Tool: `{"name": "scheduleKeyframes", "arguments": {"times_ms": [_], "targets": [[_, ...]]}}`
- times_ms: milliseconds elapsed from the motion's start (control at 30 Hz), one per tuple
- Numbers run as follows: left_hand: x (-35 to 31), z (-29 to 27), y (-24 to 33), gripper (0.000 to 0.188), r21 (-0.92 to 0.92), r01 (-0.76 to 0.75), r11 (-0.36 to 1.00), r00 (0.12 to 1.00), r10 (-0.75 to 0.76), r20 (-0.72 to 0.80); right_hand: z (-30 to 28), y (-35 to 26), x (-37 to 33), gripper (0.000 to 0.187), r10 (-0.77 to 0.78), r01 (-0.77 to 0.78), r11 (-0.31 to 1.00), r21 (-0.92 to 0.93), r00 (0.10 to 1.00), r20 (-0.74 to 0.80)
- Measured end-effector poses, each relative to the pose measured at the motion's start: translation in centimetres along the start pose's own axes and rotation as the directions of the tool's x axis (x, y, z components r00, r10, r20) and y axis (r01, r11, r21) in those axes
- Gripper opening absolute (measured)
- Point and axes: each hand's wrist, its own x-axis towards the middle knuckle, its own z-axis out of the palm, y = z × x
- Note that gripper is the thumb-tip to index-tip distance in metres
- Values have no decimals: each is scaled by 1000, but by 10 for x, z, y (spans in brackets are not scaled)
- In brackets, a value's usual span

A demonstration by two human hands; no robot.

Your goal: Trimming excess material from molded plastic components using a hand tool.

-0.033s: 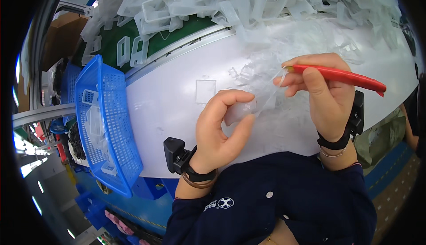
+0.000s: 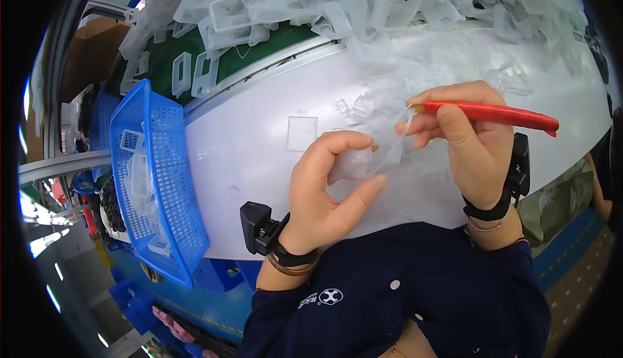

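Observation:
My left hand curls round a clear plastic piece, fingers over its far side and thumb held out from it. Much of the piece is hidden by the fingers. My right hand grips a tool with a long red wrapped handle and a short brass-coloured end; its blade, if any, cannot be made out. A thin clear plastic strip hangs by that end, at my right fingertips. The tool is apart from the plastic piece. A clear square piece lies on the white table, just beyond my left hand.
A blue perforated basket with several clear parts stands at the left. Clear plastic frames are heaped along the far side, partly on a green surface. Thin plastic scraps cover part of the white table.
My right hand and the red-handled tool have shifted slightly left and down. My left thumb has moved outward from the plastic piece, which stays in my left hand.

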Motion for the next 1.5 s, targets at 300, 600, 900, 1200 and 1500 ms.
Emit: {"name": "scheduleKeyframes", "arguments": {"times_ms": [300,600,900,1200,1500], "targets": [[7,-4,-9,38,841,-316,440,875,478,79,9,-12,-3,22,419,-450,798,402,893,168],[7,-14,-1,33,-330,91,940,995,-95,6,-19,-4,4,6,51,-9,980,-200,978,202],[4,-16,-12,28,-333,138,933,989,-146,-1,-13,-3,10,8,-242,284,803,-525,959,149],[3,-5,-10,23,-99,112,989,993,-114,-21,0,0,4,11,-267,337,847,-412,938,219],[5,-2,-10,20,216,-120,969,990,134,-50,4,8,2,13,-251,323,880,-347,939,236]]}}
